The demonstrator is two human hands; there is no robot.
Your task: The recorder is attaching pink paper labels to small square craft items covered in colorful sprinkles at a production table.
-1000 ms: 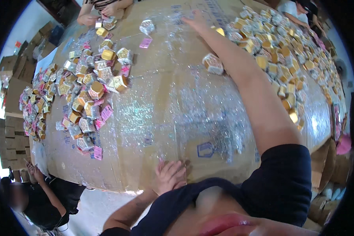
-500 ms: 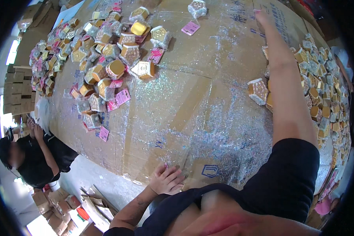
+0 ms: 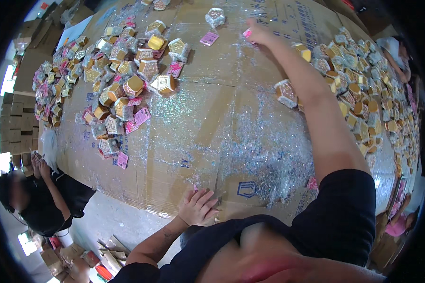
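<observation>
My right hand (image 3: 264, 36) reaches far across the cardboard-covered table, fingers stretched out, a small pink spot at the fingertips; whether that is a nail or a bit of card I cannot tell. Just left of it lie a small gold-and-white house-shaped ornament (image 3: 215, 17) in clear wrap and its pink tag (image 3: 209, 38), both apart from the hand. At the near edge my left hand (image 3: 197, 207) rests open on the cardboard (image 3: 165, 188). Beneath my right forearm sits another wrapped house ornament (image 3: 286, 93).
A heap of tagged ornaments (image 3: 120, 80) covers the left, a larger heap (image 3: 359, 89) the right. Glitter (image 3: 264, 146) is scattered mid-table. A person in black (image 3: 42, 203) stands at the left; others are along the right. Stacked cartons (image 3: 16, 122) line the far left.
My right hand has swung left and slightly nearer, toward the lone tagged ornament. The view has shifted a little. My left hand stays at the table edge.
</observation>
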